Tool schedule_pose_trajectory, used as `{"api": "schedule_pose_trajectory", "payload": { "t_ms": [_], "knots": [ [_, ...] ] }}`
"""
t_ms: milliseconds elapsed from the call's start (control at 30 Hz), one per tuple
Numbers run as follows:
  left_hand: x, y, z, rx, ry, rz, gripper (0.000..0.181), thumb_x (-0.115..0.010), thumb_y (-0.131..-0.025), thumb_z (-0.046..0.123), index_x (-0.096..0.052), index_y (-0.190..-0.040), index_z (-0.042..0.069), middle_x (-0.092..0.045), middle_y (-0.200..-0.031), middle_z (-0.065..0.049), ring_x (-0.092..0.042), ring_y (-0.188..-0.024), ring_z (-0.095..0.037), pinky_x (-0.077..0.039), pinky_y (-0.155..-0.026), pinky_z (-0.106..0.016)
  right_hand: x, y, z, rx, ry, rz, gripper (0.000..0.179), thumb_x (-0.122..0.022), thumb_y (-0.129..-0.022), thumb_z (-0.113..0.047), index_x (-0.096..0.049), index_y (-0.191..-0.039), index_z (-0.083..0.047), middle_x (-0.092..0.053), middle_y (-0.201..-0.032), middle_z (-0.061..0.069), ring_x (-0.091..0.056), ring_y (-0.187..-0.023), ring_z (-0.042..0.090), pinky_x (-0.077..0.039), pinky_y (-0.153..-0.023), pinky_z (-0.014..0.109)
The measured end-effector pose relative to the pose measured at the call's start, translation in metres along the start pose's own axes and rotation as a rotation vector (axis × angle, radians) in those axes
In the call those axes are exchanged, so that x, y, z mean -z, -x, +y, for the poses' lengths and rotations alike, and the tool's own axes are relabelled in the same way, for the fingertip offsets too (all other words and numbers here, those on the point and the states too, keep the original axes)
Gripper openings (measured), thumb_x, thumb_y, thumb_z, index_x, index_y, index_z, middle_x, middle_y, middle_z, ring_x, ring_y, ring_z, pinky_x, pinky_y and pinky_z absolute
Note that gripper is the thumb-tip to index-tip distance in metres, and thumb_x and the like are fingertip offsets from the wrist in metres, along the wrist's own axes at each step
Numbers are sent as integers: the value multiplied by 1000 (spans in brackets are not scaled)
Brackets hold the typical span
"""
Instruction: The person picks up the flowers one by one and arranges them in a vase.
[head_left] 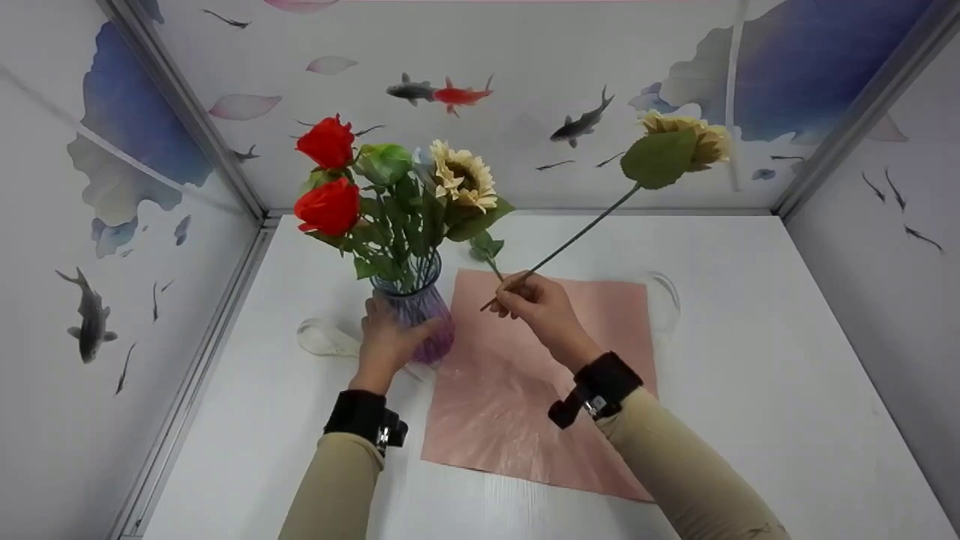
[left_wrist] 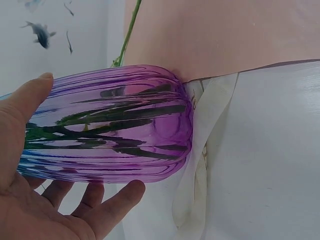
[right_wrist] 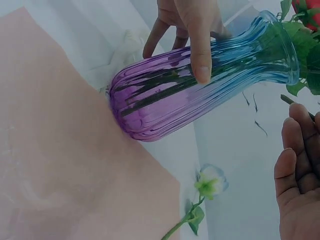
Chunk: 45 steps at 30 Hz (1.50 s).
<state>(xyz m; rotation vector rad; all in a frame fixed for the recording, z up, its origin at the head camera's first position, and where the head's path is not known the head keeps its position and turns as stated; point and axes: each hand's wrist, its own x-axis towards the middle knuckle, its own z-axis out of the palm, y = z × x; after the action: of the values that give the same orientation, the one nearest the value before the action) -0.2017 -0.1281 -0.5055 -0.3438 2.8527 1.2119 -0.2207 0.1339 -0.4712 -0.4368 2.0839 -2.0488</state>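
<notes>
A ribbed glass vase [head_left: 433, 330], blue at the top and purple at the base, stands upright with stems inside. My left hand [head_left: 391, 339] holds its side, thumb and fingers around the glass [left_wrist: 125, 125]. Two red roses [head_left: 328, 206], a green bloom [head_left: 384, 163] and a cream sunflower [head_left: 465, 180] rise from the vase. My right hand [head_left: 541, 307] pinches a second sunflower [head_left: 694, 146] low on its stem, with the bloom tilted up to the right. That stem's cut end [right_wrist: 286, 99] shows near the vase's mouth in the right wrist view.
Pink wrapping paper [head_left: 525, 405] lies flat under and right of the vase. White ribbon [head_left: 324, 337] lies to the left, and another ribbon loop [head_left: 666, 296] at the paper's right. A pale blue-white flower [right_wrist: 212, 181] lies behind the vase. Printed walls [head_left: 862, 247] enclose the table.
</notes>
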Motion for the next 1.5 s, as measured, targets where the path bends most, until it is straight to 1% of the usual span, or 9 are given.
{"api": "schedule_pose_trajectory", "payload": {
  "t_ms": [167, 367, 567, 667, 800, 1000, 1267, 1400, 1500],
  "knots": [
    [0, -1, 0, -7, -8, 9, 121, -82, -79, 50, -10, -157, -8, -30, -150, -30, -35, -137, -52, -35, -113, -59, -6, -5, -16, 17, 9, -18, 23, -68, -100, -20, -67, -115, -2, -74, -95, 14, -66, -86, 27, -54, -80, 34],
    [0, 0, 0, -21, -8, 18, 120, -83, -79, 49, -11, -156, -7, -30, -150, -31, -36, -136, -51, -35, -113, -59, -17, -13, -34, 35, -62, -26, 23, -68, -99, -18, -67, -114, -1, -74, -90, 12, -66, -82, 25, -55, -80, 38],
    [0, 0, 0, -5, 15, 6, 121, -83, -79, 51, -10, -158, -6, -28, -152, -29, -34, -138, -50, -34, -114, -59, -29, -21, -46, 79, -127, -55, 17, -64, -101, -11, -64, -114, 1, -73, -90, 11, -68, -79, 23, -56, -75, 33],
    [0, 0, -1, -3, 10, 3, 121, -82, -79, 52, -9, -158, -5, -29, -152, -29, -35, -137, -50, -35, -113, -59, -34, -24, -50, 85, -115, -50, 16, -62, -101, -10, -63, -113, 1, -73, -87, 9, -68, -76, 21, -56, -73, 31],
    [0, -1, -2, -16, 4, 8, 122, -82, -79, 53, -9, -158, -5, -30, -150, -29, -36, -136, -49, -36, -112, -59, -41, -27, -56, 84, -74, -38, 16, -61, -102, -12, -63, -112, 0, -72, -84, 8, -68, -72, 18, -56, -72, 30],
    [1, -2, 0, -33, -7, -12, 113, -79, -82, 50, -12, -157, -2, -29, -151, -28, -34, -138, -45, -33, -115, -59, -47, -32, -63, 62, -7, -42, 20, -59, -105, -16, -62, -115, 1, -70, -83, 9, -66, -72, 19, -55, -72, 31],
    [0, -1, -3, -17, 21, -13, 118, -81, -80, 51, -10, -157, -2, -30, -149, -27, -36, -135, -47, -37, -112, -60, -58, -34, -67, 49, 152, -55, 29, -55, -107, -22, -62, -123, 1, -69, -77, 8, -64, -66, 17, -52, -65, 29],
    [-1, -1, -4, -23, 26, -5, 119, -81, -79, 52, -10, -157, -2, -31, -147, -27, -37, -133, -48, -37, -111, -60, -63, -37, -66, 52, 252, -59, 26, -55, -106, -21, -63, -121, -1, -69, -76, 8, -64, -63, 17, -49, -61, 26],
    [-2, -1, -4, -34, 20, 4, 118, -82, -79, 52, -11, -156, -2, -32, -146, -27, -38, -131, -48, -38, -110, -60, -65, -38, -64, 63, 315, -57, 23, -56, -106, -19, -66, -119, -2, -69, -76, 9, -65, -64, 22, -48, -59, 25]
  ]
}}
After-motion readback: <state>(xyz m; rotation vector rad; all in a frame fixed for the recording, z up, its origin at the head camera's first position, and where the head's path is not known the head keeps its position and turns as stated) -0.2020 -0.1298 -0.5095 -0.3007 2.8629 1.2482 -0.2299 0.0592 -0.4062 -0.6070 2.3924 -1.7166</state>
